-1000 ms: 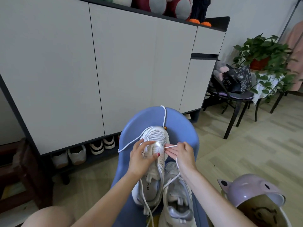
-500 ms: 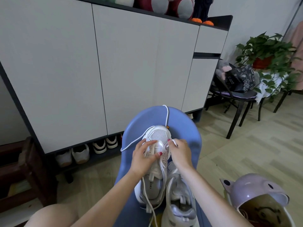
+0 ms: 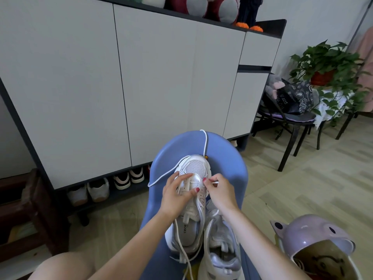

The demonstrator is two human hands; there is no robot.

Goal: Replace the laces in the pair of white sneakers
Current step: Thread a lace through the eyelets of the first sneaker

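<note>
Blue chair unchanged, right hand now at sneaker, pinching lace

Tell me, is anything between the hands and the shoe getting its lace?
Nothing visible. The left hand grips the front of the left sneaker directly, and the right hand pinches the white lace right beside it.

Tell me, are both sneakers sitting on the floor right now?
No, both white sneakers rest on the blue chair seat, side by side, with the left hand gripping the farther one.
</note>
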